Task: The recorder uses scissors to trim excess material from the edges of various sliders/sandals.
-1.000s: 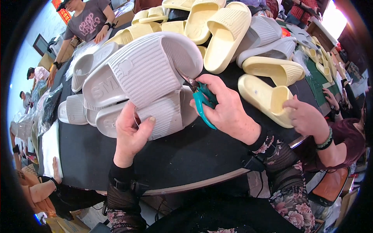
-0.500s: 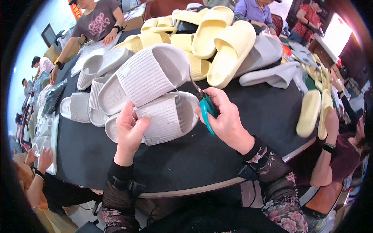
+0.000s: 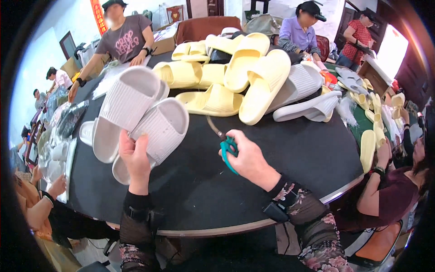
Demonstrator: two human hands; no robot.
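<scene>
A pair of light grey ribbed slippers is held up above the black tabletop by my left hand. Its thumb and fingers pinch the inner edges where the two slippers meet. In my right hand is a pair of scissors with teal handles; the fingers wrap the handles and the dark blades point up and left. The blades stand apart from the slippers. Behind the held pair, part of another grey slipper shows on the table.
Yellow slippers lie piled at the far middle, with grey ones to their right. Clear plastic bags line the left edge. Co-workers stand or sit around the black table; one at right holds a yellow slipper.
My left hand has moved the grey pair left and tilted it, away from the scissors. My right hand has shifted slightly left and down with the scissors. The view has tipped upward.
</scene>
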